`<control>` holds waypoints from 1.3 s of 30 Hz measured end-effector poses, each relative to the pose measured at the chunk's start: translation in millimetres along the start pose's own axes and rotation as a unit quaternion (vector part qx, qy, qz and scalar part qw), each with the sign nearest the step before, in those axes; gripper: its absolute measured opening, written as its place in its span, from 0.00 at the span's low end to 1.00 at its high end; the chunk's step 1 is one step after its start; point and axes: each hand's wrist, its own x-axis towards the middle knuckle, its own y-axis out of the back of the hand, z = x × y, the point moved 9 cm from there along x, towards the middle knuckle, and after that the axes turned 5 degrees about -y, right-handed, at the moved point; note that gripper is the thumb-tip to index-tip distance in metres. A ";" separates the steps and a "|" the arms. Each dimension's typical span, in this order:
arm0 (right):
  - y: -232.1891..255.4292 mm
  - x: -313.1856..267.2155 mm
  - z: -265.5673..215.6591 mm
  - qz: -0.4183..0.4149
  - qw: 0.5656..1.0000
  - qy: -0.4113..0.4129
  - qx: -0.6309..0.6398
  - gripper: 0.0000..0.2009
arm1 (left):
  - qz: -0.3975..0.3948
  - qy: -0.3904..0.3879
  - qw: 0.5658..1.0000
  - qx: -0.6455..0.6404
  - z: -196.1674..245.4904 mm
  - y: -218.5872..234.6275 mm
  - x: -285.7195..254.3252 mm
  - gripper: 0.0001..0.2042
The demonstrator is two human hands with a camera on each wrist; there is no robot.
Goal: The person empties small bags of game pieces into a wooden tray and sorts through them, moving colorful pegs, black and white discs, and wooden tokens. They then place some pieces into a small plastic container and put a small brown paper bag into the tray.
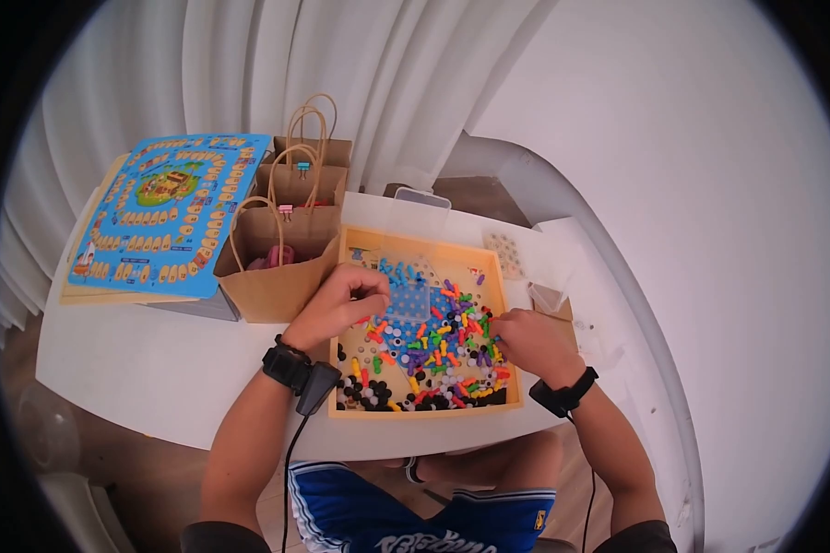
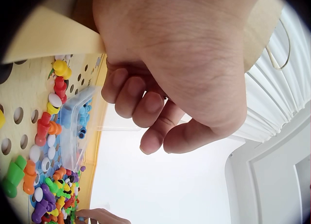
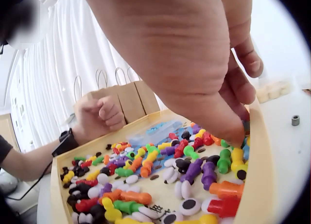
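My left hand (image 1: 349, 300) hovers above the left side of the wooden tray, fingers loosely curled and nothing held. Thumb and index fingertip come close together in the left wrist view. Near it, a clear plastic box (image 2: 73, 151) with blue pegs (image 1: 401, 272) inside rests in the tray. My right hand (image 1: 533, 343) reaches down at the tray's right rim, thumb and fingers pinching a small blue peg (image 1: 498, 339), mostly hidden by the fingertips. Around it lie mixed colored pegs (image 3: 192, 170) and black and white round pieces (image 3: 189, 206).
The wooden tray (image 1: 518, 392) stands on a white table (image 1: 277, 369). Brown paper bags (image 1: 281, 290) and a blue game board (image 1: 171, 217) sit at the left. Beyond the right rim are a beige studded piece (image 1: 503, 253), a small clear container (image 1: 546, 297) and a small grey ring (image 3: 295, 120).
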 end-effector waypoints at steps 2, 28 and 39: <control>-4.9 -0.2 -2.3 0.014 1.000 0.006 -0.012 0.04 | 0.003 0.018 1.000 -0.007 -1.0 -0.2 -1.1 0.07; 34.7 30.1 -17.7 -0.003 0.957 -0.004 0.291 0.08 | -0.004 0.010 1.000 -0.007 -0.5 -1.7 -1.0 0.08; 39.9 86.5 -33.7 0.112 0.906 0.019 0.408 0.12 | -0.011 0.010 1.000 0.000 -2.8 0.1 -0.6 0.09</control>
